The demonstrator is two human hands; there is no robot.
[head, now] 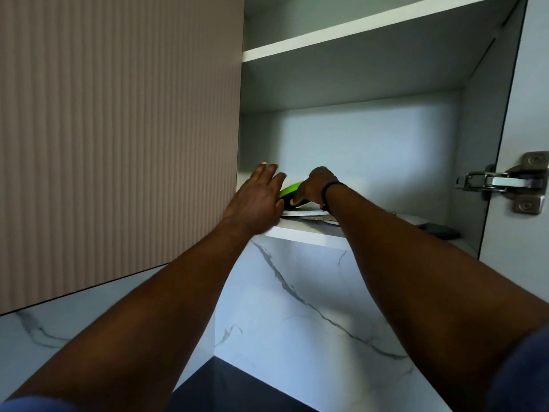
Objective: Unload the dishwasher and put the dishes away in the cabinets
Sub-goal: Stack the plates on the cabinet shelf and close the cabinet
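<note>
Both up in the open white cabinet [371, 135]: right hand [315, 185] gripping a bright green, black-edged dish [291, 190] over flat pale plates [309, 215] just beneath; left hand [258, 197] flat-fingered, touching the dish's left side.

I see open room above the plates [309, 215] on the lower shelf [300, 233], bounded by the upper shelf [326, 37], with the hinge [505, 182] jutting in at right.

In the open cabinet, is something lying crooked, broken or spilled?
Nothing stands out. The right hand holds a green dish tilted above the plates on the lower shelf, not yet set down. The left hand is open beside it. No spill or damage shows.
</note>
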